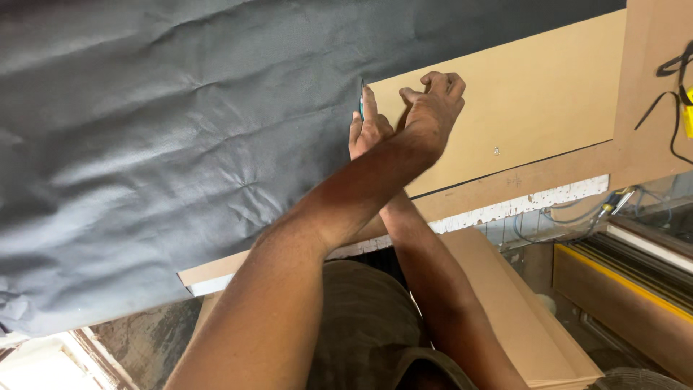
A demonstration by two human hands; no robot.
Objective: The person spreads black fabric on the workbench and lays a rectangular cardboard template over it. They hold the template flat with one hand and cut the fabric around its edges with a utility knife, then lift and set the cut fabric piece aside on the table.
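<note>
A large sheet of dark grey fabric (166, 144) covers most of a tan board (534, 94). My arms cross over the board. My right hand (367, 131) sits at the fabric's right edge, gripping a thin teal-handled cutter (362, 101) that points up along that edge. My left hand (432, 110) reaches across from the lower left and rests on the bare board just right of the cutter. Its fingers are curled and I see nothing in them.
A yellow tool with a black cable (684, 101) lies at the upper right on a brown panel (650, 43). Stacked tan boards (520, 310) lean below the table's chipped white edge (520, 206). A yellow-edged machine (635, 282) stands at the lower right.
</note>
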